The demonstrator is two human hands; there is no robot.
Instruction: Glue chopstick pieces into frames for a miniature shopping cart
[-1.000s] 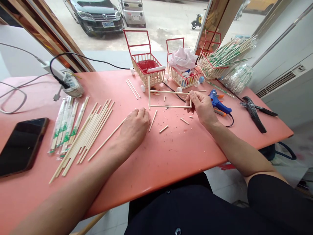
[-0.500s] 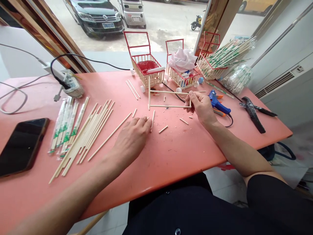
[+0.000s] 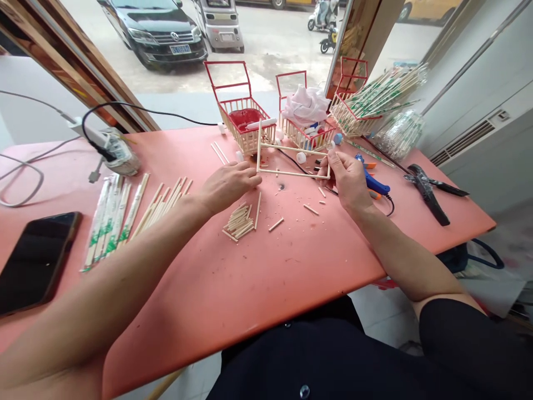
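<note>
In my right hand (image 3: pixel 346 176) I pinch one end of a rectangular frame (image 3: pixel 293 173) made of thin wooden sticks. The frame is held above the table, with one stick rising beyond its far left corner. My left hand (image 3: pixel 229 182) is at the frame's left corner, fingers bent together and fingertips close against it. Whether they grip the frame or a small piece is hidden. Below my left hand lies a pile of short cut sticks (image 3: pixel 240 222). A few loose pieces, such as a short stick (image 3: pixel 276 224), are scattered to its right.
Small stick-built carts (image 3: pixel 250 133) with red rims stand along the back. A blue glue gun (image 3: pixel 375 182) and black-handled cutters (image 3: pixel 428 194) lie at right. Long sticks (image 3: pixel 160 208), wrapped chopsticks (image 3: pixel 109 219) and a phone (image 3: pixel 37 258) are at left; a power strip (image 3: pixel 119 153) stands behind.
My left hand has moved up and away from the short-stick pile, uncovering it, to the frame's left corner. The frame in my right hand has risen slightly and tilted.
</note>
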